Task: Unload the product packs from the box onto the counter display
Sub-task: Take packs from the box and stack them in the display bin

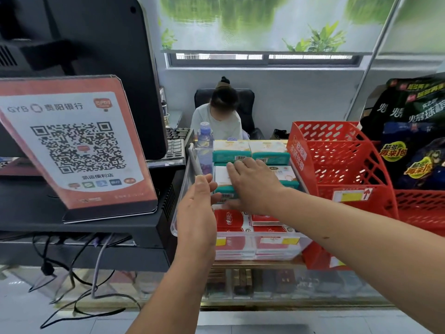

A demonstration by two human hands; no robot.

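One teal pack (pixel 222 175) is pressed into the display's (pixel 173 227) middle tier, at the tabletop's near edge, by the right hand (pixel 252 186), grip flat and open; the left hand's (pixel 196 213) hold cannot be told; judged next, release and another pack.

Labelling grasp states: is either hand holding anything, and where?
The nearest teal-and-white pack: right hand flat on its top, left hand at its left end. No clear grip.

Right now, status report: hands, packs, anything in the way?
Right hand flat on middle-row teal pack in tray. Left hand at its left end, grip unclear. No block; bottle by rear packs, clear of hands.
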